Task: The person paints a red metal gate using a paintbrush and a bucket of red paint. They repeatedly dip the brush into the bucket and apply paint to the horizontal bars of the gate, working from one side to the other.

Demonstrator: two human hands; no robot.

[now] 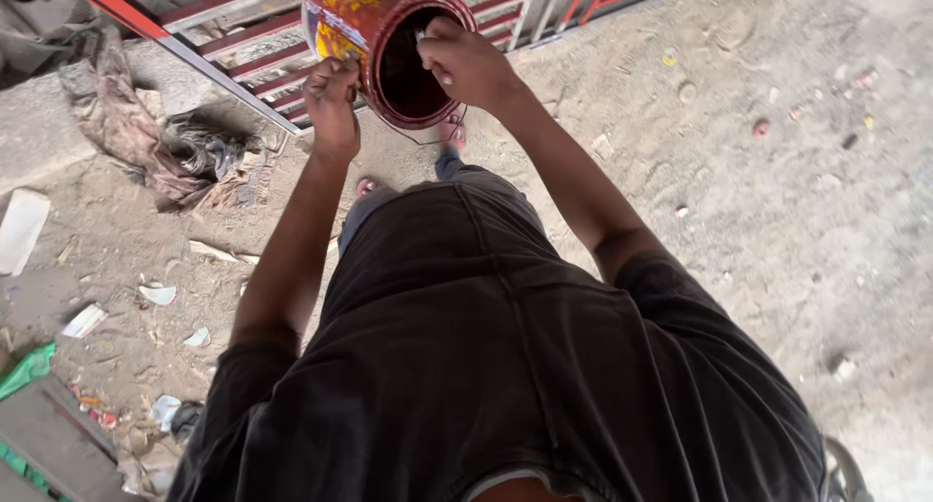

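Note:
A paint can [374, 31] with a dark red inside and a yellow and red label is tilted toward me, held up in front of my chest. My left hand [332, 99] grips its lower left rim. My right hand [465, 63] is closed over the right rim, fingers curled into the opening around something small and pale that I cannot make out. A thin wire handle hangs below the can. My dark shirt fills the lower middle of the view, and my feet show below the can.
A red and grey metal gate [243, 35] lies flat on the ground beyond the can. A heap of dirty rags [165, 142] lies at the left. Paper scraps and litter [155, 293] dot the sandy ground [777, 191]. A wooden board [49, 444] sits at bottom left.

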